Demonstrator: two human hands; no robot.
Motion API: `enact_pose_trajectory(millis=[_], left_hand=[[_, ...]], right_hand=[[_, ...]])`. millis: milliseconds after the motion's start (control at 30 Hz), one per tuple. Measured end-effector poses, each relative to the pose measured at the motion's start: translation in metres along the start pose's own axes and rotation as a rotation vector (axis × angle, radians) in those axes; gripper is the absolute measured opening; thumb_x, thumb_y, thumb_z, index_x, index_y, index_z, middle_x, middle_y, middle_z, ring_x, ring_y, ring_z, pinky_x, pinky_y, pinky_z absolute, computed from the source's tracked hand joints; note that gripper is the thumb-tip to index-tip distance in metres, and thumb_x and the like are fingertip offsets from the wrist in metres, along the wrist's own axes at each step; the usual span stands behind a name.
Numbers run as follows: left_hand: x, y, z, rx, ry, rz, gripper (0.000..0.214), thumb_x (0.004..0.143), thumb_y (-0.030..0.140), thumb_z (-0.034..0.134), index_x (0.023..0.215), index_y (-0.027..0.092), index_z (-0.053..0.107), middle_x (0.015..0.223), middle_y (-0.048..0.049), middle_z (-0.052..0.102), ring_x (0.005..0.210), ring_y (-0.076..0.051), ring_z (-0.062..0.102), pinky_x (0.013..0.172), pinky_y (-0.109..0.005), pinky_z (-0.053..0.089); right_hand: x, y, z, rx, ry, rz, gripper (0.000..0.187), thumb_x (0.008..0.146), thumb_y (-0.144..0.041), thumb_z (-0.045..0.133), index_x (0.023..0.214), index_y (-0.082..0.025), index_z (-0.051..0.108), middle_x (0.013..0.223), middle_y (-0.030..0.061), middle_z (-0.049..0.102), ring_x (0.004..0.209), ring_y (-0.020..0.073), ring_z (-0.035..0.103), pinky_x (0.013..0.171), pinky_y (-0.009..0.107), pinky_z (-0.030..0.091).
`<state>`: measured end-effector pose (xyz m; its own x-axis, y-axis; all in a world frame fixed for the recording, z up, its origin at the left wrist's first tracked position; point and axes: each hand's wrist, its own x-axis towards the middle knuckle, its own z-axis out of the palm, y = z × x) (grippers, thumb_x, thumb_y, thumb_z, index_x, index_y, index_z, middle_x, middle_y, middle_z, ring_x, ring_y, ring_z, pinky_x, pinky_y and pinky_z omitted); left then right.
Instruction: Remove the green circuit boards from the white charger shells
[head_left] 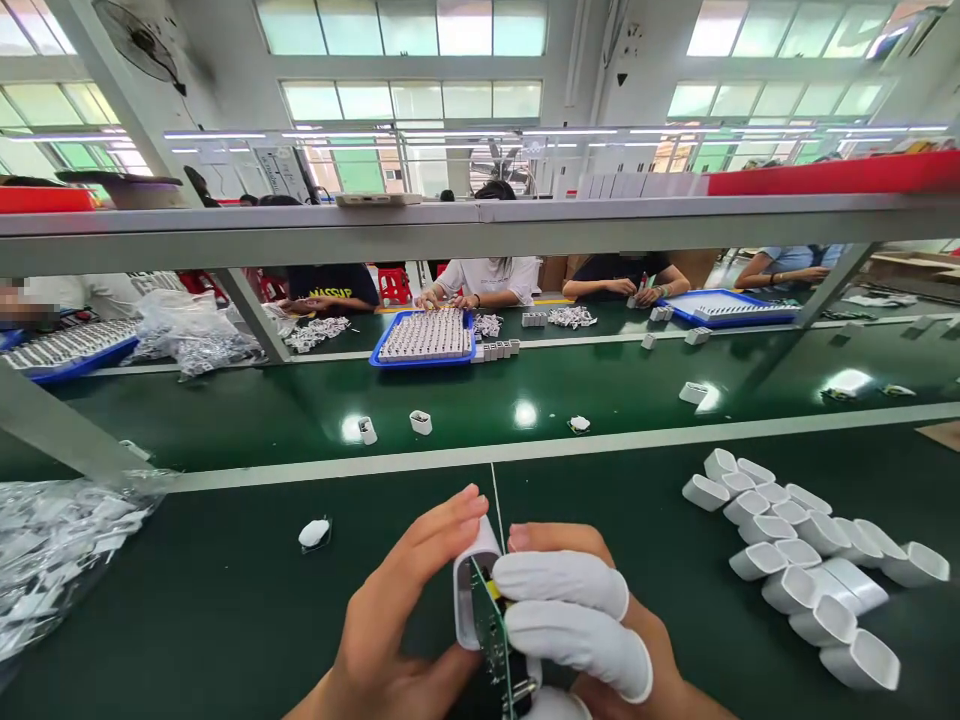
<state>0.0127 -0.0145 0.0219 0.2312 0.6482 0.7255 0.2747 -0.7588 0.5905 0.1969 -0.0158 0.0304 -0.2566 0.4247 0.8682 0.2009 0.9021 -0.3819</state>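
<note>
My left hand (397, 620) is closed around a white plastic shell (466, 585), fingers behind it and thumb below. My right hand (577, 620), with white cots on two fingers, pinches a green circuit board (491, 630) that sits partly inside the shell's open side. Both hands are low at the middle of the view, just above the dark green table (225, 600). A small white part in a clear wrapper (314, 533) lies on the table to the left of my left hand.
A heap of empty white shells (802, 560) lies at the right. A clear bag of small parts (52, 550) sits at the far left. Beyond a white strip runs a green belt (487, 400) with loose white parts. Other people work at blue trays (424, 340) across it, under a grey shelf (480, 225).
</note>
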Motion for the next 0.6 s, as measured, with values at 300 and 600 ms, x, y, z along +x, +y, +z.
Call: enact_pose_trajectory(millis=[300,600], left_hand=[[-0.0026,0.0022,-0.0017,-0.003,-0.014,-0.01,0.063,0.08,0.004,0.065,0.138,0.025,0.05,0.139,-0.0084,0.059,0.128,-0.029,0.057,0.102,-0.043,0.056],[0.0001,0.0032,-0.0021,0.04,-0.012,-0.027,0.063,0.079,0.007,0.068,0.137,0.025,0.051,0.137,-0.0082,0.06,0.123,-0.027,0.061,0.101,-0.038,0.057]], right_hand=[[0.0027,0.0007,0.0019,-0.046,-0.038,-0.059,0.034,0.092,-0.03,0.062,0.125,-0.022,0.057,0.106,0.0075,0.073,0.114,0.023,0.064,0.091,0.036,0.06],[0.0059,0.0027,0.0073,-0.04,0.036,-0.085,0.033,0.093,-0.035,0.06,0.121,-0.018,0.058,0.109,0.0102,0.07,0.111,0.0231,0.063,0.09,0.037,0.058]])
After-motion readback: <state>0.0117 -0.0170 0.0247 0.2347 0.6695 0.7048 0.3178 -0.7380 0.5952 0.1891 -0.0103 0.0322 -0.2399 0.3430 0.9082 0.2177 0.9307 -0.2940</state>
